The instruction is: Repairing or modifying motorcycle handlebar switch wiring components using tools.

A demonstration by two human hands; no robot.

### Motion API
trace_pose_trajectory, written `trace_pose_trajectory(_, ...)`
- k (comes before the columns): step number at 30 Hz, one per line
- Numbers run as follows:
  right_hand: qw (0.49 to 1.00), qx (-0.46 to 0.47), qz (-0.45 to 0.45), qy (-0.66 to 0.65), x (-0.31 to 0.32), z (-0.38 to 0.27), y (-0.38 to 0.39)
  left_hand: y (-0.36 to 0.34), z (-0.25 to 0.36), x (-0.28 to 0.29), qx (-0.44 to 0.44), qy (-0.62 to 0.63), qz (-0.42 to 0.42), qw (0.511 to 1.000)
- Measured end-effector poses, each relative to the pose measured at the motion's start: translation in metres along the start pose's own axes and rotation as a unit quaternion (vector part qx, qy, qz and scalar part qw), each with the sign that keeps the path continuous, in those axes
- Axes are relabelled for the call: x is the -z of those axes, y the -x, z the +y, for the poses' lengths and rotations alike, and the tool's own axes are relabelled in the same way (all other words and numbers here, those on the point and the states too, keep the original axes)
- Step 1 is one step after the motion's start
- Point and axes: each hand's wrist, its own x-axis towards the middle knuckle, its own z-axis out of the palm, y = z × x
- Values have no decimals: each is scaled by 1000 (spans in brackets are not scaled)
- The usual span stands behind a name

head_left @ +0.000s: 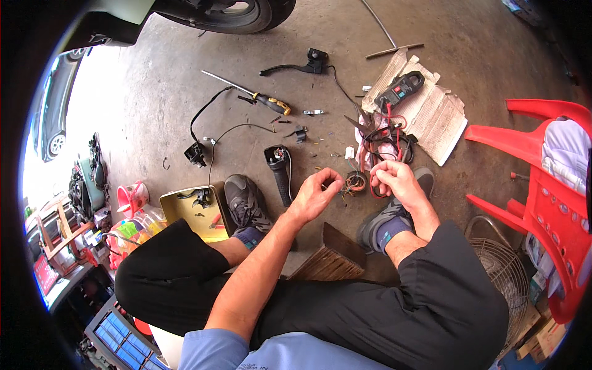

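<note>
My left hand [320,194] is closed in a pinch just left of a coil of coloured wires [354,182]; whatever it holds is too small to make out. My right hand [394,185] has its fingers curled at red and black leads [376,192], right of the coil. Above it lie tangled leads, scissors [364,128] on a pink rag [385,139], and a clamp meter [399,89] on torn cardboard [444,129]. A black handlebar grip with exposed switch [279,174] stands out left of my hands, near a small black part [298,134].
A screwdriver [265,100], brake lever [305,66], switch housing [195,154] and yellow tray [179,216] lie around me. A vehicle's wheel [240,13] is at the top. A red chair [542,197] and fan [493,271] are right, a wooden block [327,259] between my feet.
</note>
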Motion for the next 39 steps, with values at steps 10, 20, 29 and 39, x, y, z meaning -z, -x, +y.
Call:
trace_pose_trajectory(10, 1000, 3, 4, 2, 0, 3, -1, 5, 14, -9, -101, -102, 3, 990)
trace_pose_trajectory(20, 968, 67, 240, -26, 51, 2, -7, 0, -4, -5, -14, 62, 62, 996)
trace_pose_trajectory(29, 962, 64, 265, -9, 57, 14, -8, -6, -9, 3, -4, 183, 102, 978)
trace_pose_trajectory(39, 911, 157, 318, 209, 48, 29, -16, -9, -16, 8, 35, 255, 111, 960)
